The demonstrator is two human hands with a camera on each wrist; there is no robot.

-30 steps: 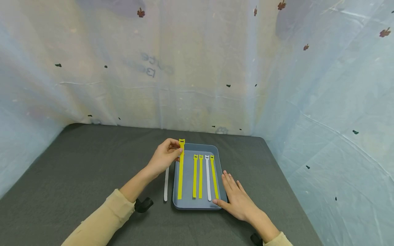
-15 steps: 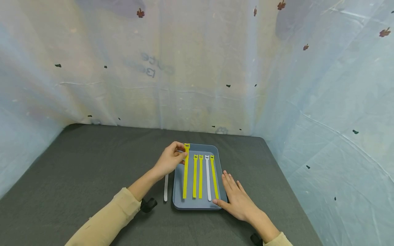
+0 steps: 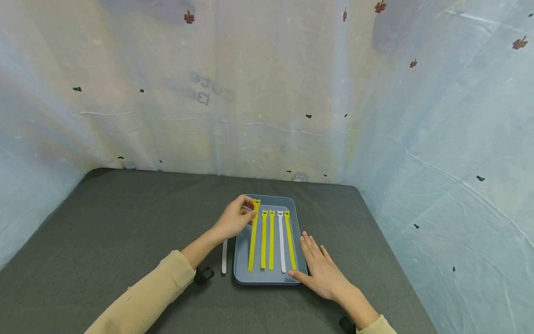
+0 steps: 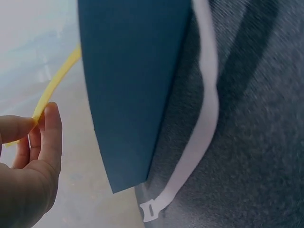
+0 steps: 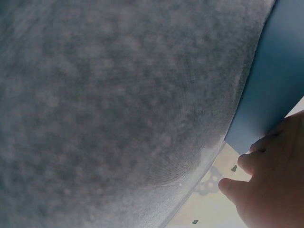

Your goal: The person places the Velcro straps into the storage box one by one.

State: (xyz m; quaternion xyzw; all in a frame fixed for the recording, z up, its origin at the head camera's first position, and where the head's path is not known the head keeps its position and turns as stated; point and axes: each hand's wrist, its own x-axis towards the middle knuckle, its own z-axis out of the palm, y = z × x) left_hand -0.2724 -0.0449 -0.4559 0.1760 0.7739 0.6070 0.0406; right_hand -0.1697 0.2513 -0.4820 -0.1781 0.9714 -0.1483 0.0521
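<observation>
My left hand pinches a yellow hook-and-loop cable tie near its slotted head, between thumb and fingers. The tie hangs lengthwise over the left part of a blue-grey tray; whether its tail touches the tray floor I cannot tell. To its right, three yellow ties and a white tie lie side by side in the tray. In the left wrist view the held yellow tie bends up behind the tray wall. My right hand, fingers straight, rests at the tray's right rim.
Another white cable tie lies on the dark grey table cloth, just left of the tray, partly hidden by my left hand. Pale patterned curtains close off the back and right sides.
My left hand has carried the yellow tie rightward and slightly toward me, from the tray's left rim to beside the ties lying there. My right hand has stayed put.
</observation>
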